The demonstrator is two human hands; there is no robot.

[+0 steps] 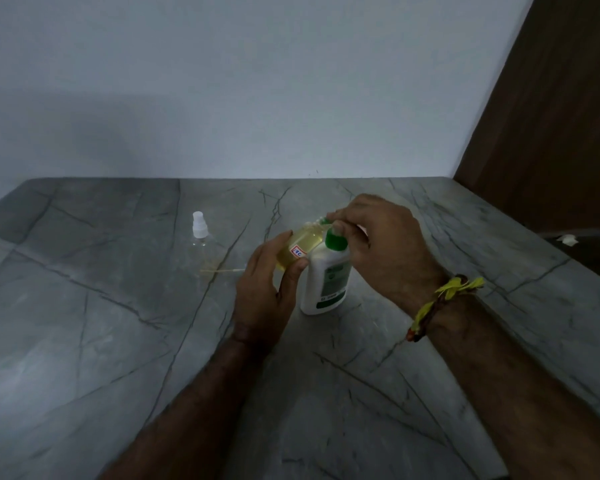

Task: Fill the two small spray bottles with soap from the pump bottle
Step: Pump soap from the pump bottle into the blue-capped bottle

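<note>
A white pump bottle with a green pump head stands upright on the grey marble table. My right hand sits on top of it, fingers curled over the green pump head. My left hand grips a small clear spray bottle holding yellowish soap; it is tilted, with its open neck up against the pump's nozzle. A second small clear spray bottle with a white spray cap stands upright to the left, apart from both hands.
A thin pale tube or stick lies on the table beside the capped bottle. A white wall runs along the table's far edge. A dark wooden panel stands at the right, with a small white scrap near it.
</note>
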